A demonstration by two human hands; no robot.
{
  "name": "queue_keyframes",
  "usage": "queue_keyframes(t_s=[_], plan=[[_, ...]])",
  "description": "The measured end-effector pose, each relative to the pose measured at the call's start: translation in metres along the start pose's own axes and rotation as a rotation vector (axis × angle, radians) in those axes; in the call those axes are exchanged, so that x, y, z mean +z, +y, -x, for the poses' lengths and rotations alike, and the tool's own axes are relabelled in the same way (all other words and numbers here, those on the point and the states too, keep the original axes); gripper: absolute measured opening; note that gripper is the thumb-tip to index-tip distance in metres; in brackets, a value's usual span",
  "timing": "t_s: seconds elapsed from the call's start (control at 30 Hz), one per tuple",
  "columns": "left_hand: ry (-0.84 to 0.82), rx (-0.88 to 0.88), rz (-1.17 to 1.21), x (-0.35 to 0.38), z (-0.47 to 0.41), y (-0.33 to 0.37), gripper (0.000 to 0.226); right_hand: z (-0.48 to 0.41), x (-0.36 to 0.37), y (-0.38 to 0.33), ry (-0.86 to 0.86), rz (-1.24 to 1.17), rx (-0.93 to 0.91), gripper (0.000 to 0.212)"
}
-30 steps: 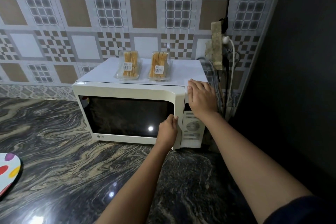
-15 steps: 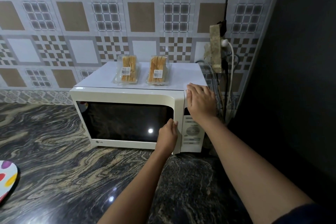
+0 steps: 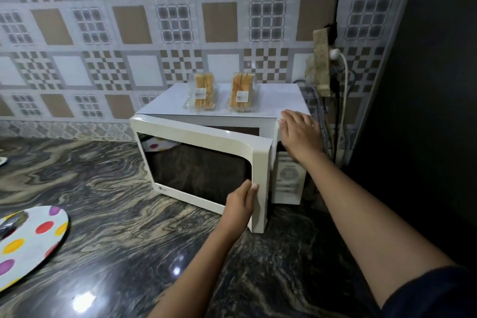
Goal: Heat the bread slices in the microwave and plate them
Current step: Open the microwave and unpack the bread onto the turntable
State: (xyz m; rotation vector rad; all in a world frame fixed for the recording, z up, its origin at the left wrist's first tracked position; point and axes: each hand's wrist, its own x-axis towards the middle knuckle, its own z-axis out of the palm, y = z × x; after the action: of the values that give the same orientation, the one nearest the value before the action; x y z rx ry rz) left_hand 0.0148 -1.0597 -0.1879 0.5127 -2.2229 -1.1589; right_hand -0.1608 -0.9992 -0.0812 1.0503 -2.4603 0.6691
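A white microwave (image 3: 260, 100) stands on the dark marble counter against the tiled wall. Its door (image 3: 206, 137) is swung partly open toward me. My left hand (image 3: 240, 201) grips the door's right edge near the bottom. My right hand (image 3: 299, 131) lies flat on the microwave's top right front corner, fingers spread, holding nothing. Two clear packs of bread slices sit on top, a left pack (image 3: 202, 91) and a right pack (image 3: 242, 92). A white plate with coloured dots (image 3: 33, 240) lies on the counter at the lower left.
The control panel (image 3: 289, 178) shows to the right of the door. Cables and a plug (image 3: 335, 54) hang on the wall right of the microwave. A dark wall (image 3: 426, 111) closes the right side. Marble counter (image 3: 116, 201) stretches left and front.
The microwave door was shut before; now my left hand has pulled it partly open. The view has shifted, bringing more of the dotted plate into sight. My right hand stays on the top corner.
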Motion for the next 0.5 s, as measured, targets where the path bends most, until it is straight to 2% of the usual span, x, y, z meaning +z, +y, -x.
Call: queue_keyframes(t_s=[0.13, 0.27, 0.5], plan=[[0.016, 0.015, 0.055, -0.015, 0.03, -0.002, 0.039, 0.015, 0.0, -0.001, -0.075, 0.01, -0.011, 0.046], [0.009, 0.004, 0.095, -0.033, 0.058, -0.002, 0.036, 0.025, -0.008, -0.005, -0.107, -0.088, 0.023, 0.05], [-0.026, -0.026, 0.133, -0.069, 0.093, -0.011, 0.034, 0.064, -0.012, -0.055, -0.184, -0.452, 0.288, 0.055]])
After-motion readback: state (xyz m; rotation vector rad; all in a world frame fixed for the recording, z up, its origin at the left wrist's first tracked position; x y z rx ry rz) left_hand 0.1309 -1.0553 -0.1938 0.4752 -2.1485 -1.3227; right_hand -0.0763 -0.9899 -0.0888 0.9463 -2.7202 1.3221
